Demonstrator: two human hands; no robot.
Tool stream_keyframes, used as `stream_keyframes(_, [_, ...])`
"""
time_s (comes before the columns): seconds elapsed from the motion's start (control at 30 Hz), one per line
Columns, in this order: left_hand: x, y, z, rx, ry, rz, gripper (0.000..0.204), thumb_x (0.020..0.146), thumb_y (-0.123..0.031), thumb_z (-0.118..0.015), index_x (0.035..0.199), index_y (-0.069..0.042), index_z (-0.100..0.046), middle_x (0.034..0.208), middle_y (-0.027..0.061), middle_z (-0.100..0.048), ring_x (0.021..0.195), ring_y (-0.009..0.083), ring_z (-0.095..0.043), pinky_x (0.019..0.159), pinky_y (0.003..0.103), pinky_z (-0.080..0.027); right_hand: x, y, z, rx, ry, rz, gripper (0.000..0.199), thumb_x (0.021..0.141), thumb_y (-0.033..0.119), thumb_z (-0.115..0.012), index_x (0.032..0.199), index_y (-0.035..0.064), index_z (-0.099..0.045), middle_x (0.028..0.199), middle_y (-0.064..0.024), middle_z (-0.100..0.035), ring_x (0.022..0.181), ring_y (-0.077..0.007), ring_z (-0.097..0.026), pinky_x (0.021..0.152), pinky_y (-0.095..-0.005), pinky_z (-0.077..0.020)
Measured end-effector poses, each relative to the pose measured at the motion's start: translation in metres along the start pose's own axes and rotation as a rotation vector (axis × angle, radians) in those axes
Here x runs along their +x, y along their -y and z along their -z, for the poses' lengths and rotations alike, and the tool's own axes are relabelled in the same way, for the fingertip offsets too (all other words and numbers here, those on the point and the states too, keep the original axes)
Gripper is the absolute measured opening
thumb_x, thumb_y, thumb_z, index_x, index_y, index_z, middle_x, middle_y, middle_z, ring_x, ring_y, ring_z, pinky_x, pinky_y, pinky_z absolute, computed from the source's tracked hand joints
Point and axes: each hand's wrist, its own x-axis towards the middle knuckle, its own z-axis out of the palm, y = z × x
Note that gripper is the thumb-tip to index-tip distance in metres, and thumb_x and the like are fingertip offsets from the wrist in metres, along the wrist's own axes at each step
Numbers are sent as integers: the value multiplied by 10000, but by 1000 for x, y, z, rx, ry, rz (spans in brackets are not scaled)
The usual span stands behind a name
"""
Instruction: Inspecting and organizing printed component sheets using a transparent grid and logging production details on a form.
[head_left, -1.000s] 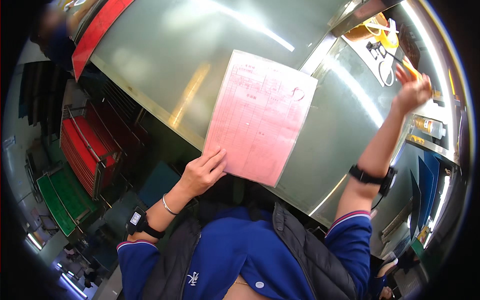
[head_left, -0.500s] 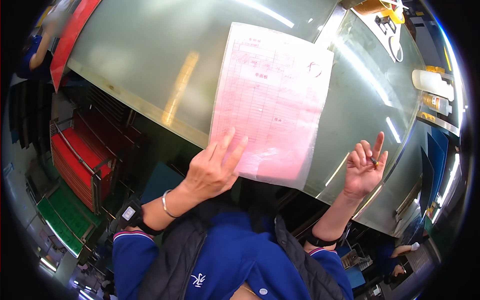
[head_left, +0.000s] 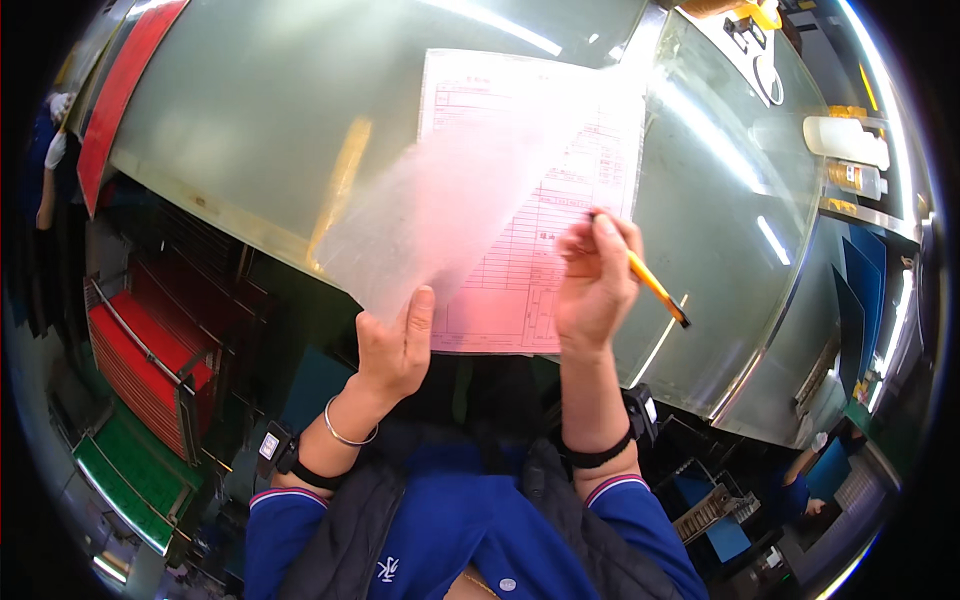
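A pink printed form [head_left: 497, 322] lies on the glassy worktable [head_left: 710, 280] in front of me. Over its left part a translucent, pale pink sheet [head_left: 400, 225] is lifted and folded back, slightly blurred; whether it is film or thin paper is hard to tell. My left hand [head_left: 393, 350] pinches that sheet's near edge, thumb up. Above the form's right side, my right hand [head_left: 597, 290] grips a yellow pen with black ends [head_left: 655, 285]. The pen's dark tip pokes out by the thumb, apart from the paper.
White bottles [head_left: 845, 140] stand along the right side, near a white board [head_left: 740, 45] with small tools. A red panel [head_left: 125, 95] borders the far left. Racks with red boards [head_left: 150, 345] and a green board [head_left: 120, 485] stand below left. Other people work at both edges.
My left hand has gone from resting on the form to lifting the sheet over it. My right hand has moved left over the form, and its pen now shows clearly.
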Motion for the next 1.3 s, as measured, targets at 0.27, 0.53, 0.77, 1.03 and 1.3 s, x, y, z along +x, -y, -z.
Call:
stream_keyframes(0.27, [2, 10, 0, -205, -74, 147, 275, 983, -125, -445, 1071, 63, -625, 884, 140, -675, 748, 221, -625, 692, 312, -484, 0, -20, -6, -142, 158, 22, 164, 933, 85, -522, 1040, -35, -555, 819, -125, -627, 677, -159, -605, 611, -297, -511])
stream_keyframes(0.53, [0, 16, 0, -94, -138, 200, 198, 945, -101, -528, 1037, 35, -639, 853, 124, -668, 736, 207, -620, 665, 273, -477, 19, 7, -4, -786, 189, 901, 161, 918, 26, -531, 1073, -8, -504, 912, -121, -564, 810, -196, -562, 730, -304, -478])
stream_keyframes(0.77, [-5, 13, -11, 348, -85, -260, 176, 792, -74, -662, 922, 39, -627, 1004, 164, -659, 714, 246, -632, 537, 287, -499, 38, 48, 35, -1276, 237, 1363, 241, 772, -110, -481, 884, 103, -497, 908, -69, -455, 886, -230, -484, 791, -374, -426])
stream_keyframes(1.03, [-5, 1, -7, 372, -51, -181, 182, 762, -83, -664, 905, 11, -602, 1075, 157, -653, 720, 243, -621, 539, 288, -503, 38, 46, 21, -1515, 399, 1388, 268, 749, -104, -543, 829, 145, -485, 809, 0, -482, 787, -210, -512, 767, -378, -410])
stream_keyframes(1.3, [-2, 14, -1, 28, -69, -78, 256, 772, -86, -632, 993, 23, -564, 1099, 235, -638, 763, 337, -649, 586, 353, -524, 1, -2, -33, -237, 173, 100, 748, 933, 657, -231, 1368, 64, -368, 628, -29, -461, 531, -128, -463, 464, -268, -412])
